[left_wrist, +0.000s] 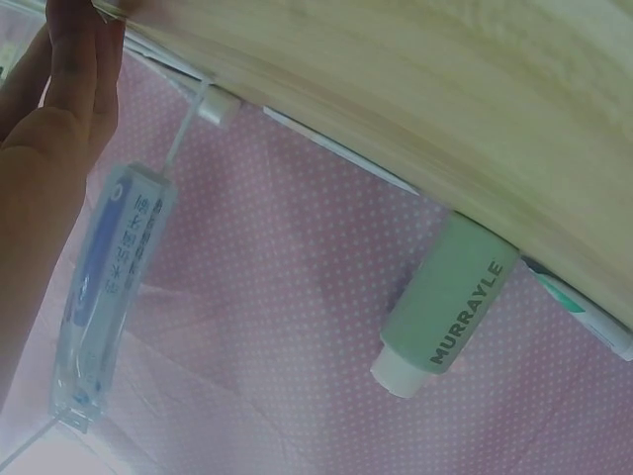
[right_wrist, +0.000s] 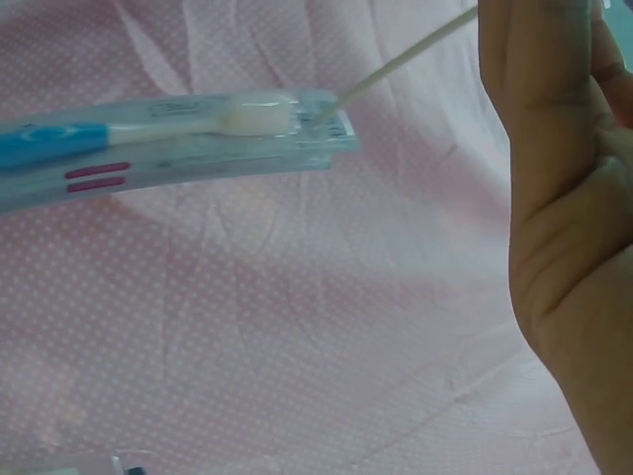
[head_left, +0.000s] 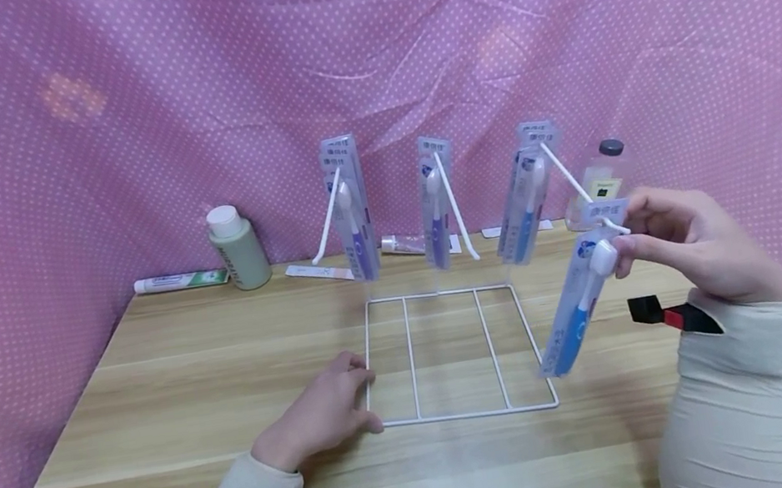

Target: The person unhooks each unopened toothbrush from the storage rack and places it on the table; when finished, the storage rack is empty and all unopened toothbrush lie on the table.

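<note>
My right hand (head_left: 694, 241) pinches the upper end of a packaged toothbrush (head_left: 583, 308) with a blue handle. Its header card overlaps the turned-up tip of the right prong in the head view, and the pack hangs tilted down to the left. At the left front corner of a white wire display rack (head_left: 462, 416), my left hand (head_left: 325, 410) holds the base, fingers over the side wire and thumb by the corner. Purple-handled toothbrush packs (head_left: 356, 232) hang on the left prong, another purple one (head_left: 437, 216) on the middle prong, and blue ones (head_left: 525, 207) on the right prong.
Along the back of the wooden table (head_left: 195, 408) stand a green bottle (head_left: 240, 250) with a white cap and a clear bottle (head_left: 601, 179) with a dark cap. A toothpaste tube (head_left: 180, 281) lies far left, a pinkish tube (head_left: 402, 245) behind the rack. A dotted pink cloth (head_left: 361, 46) hangs behind.
</note>
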Demonstrator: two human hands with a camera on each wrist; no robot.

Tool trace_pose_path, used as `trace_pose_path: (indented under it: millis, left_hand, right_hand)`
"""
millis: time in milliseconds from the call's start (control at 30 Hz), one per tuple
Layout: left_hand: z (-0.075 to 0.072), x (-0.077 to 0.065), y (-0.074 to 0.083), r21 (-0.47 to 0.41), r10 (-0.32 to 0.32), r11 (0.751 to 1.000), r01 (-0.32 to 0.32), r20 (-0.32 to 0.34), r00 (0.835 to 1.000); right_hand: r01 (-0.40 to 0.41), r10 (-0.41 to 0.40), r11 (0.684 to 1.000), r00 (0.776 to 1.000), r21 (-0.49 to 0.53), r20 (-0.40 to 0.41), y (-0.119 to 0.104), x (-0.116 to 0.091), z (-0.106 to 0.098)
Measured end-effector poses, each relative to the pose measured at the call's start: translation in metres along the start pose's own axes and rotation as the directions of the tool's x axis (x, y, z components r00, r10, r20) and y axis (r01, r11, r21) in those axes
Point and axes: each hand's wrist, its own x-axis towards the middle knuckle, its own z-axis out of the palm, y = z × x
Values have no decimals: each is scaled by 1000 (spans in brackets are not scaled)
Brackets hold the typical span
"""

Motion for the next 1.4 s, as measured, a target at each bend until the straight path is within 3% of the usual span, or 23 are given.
trace_pose_path:
  millis: [433, 600, 800, 867, 1100, 1233, 1400]
  left_hand:
    - [1, 2, 1, -3, -14, 1000, 14, 7, 1000]
    - [1, 1, 2, 4, -13, 1000, 13, 2, 1000]
    - [1, 0, 2, 8, -10, 1000, 10, 5, 1000]
    - [1, 1, 2, 8, -13, 1000, 13, 7, 1000]
    - [1, 2, 1, 1, -18, 1000, 18, 9, 1000]
    - [1, 2, 1, 6, -13, 1000, 13, 6, 1000]
    - [1, 2, 2, 5, -15, 1000, 15, 6, 1000]
  right_hand:
    - [36, -35, 999, 999, -29, 30, -21, -15, 5]
    - [18, -20, 995, 1000, -96, -23, -30, -16, 9]
    - [91, -93, 995, 993, -31, -70, -22, -22, 2]
    - [82, -84, 996, 992, -21, -93, -17, -25, -4]
    - [-91, 88, 996, 985, -10, -146, 8, -21, -29]
    - [-163, 169, 985, 981, 63, -96, 37, -11, -38]
    - [-312, 313, 950, 949, 17, -47, 80, 3, -44]
